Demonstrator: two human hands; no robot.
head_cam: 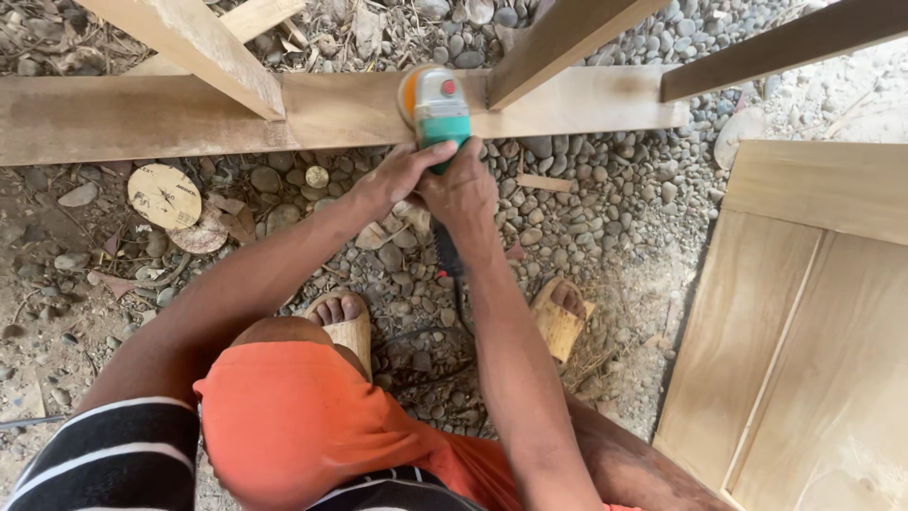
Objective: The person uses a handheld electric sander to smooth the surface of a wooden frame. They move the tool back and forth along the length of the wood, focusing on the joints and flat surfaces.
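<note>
1. Both hands were clamped around the teal body of a handheld power sander (437,104); the left hand (395,177) gripped its left flank, fingers wrapped toward the underside.
2. Right hand (462,189) was closed over the rear of the same tool, just beside and touching the left hand.
3. At far left, a round used sanding disc (164,196) lay flat on the gravel ground (615,218), with a second, more worn disc (200,234) partly overlapping its lower right edge.
4. A long horizontal wooden board (123,115) ran across the upper part of the view. The sander rested against this board near its middle, with the orange pad end pointing away from the person.
5. A slanted wooden rail (194,43) crossed above the board to the left of the tool.
6. A red button showed on top of the sander housing. A dark power cord (448,257) left the rear of the tool below the right hand and dropped toward the ground between the feet.
7. The left foot (339,317) in a tan sandal stood on the gravel below the hands; the orange shorts (293,416) covered the raised left knee beneath it.
8. The right foot (560,312), also in a tan sandal, stood to the right of the cord.
9. Two further slanted rails (558,38) rose from the board to the right of the sander.
10. At far right, a pale panelled wooden door (804,331) lay flat, well apart from the tool.
</note>
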